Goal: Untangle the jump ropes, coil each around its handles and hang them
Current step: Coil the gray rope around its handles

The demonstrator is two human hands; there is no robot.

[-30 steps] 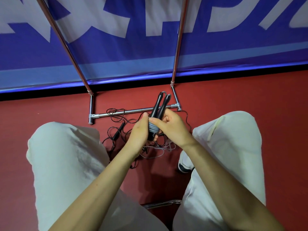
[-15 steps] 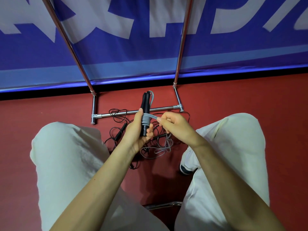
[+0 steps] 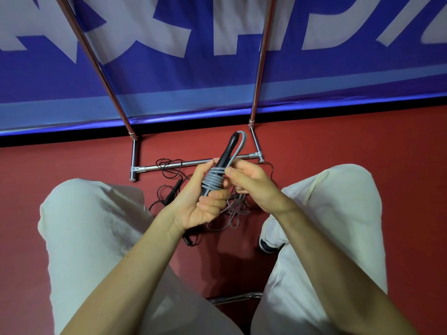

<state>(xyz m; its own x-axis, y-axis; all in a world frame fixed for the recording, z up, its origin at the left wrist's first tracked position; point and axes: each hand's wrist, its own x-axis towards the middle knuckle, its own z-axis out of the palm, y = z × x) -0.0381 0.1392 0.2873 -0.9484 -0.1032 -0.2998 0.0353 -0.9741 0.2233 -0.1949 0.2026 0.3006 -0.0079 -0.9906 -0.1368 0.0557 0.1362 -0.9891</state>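
My left hand (image 3: pixel 200 201) grips the black handles (image 3: pixel 223 158) of a grey jump rope, held together and pointing away from me. Several turns of grey cord (image 3: pixel 214 181) are wound round the handles' middle. A grey loop (image 3: pixel 239 145) arches over the handle tips. My right hand (image 3: pixel 251 181) pinches the grey cord just right of the coil. The loose grey cord (image 3: pixel 233 210) hangs below my hands to the floor. A thin black jump rope (image 3: pixel 169 183) lies tangled on the red floor under my hands, one black handle (image 3: pixel 173 193) showing.
A metal rack's base bar (image 3: pixel 174 165) crosses the floor ahead, with two slanted poles (image 3: pixel 258 59) rising in front of a blue and white banner (image 3: pixel 217 68). My knees in pale trousers flank the ropes. A shoe (image 3: pixel 268 240) and a chair's metal bar (image 3: pixel 237 297) sit below.
More grey turns now sit on the handles. The handles have tilted from upright to leaning right, and my right hand has brought the cord round close to the coil.
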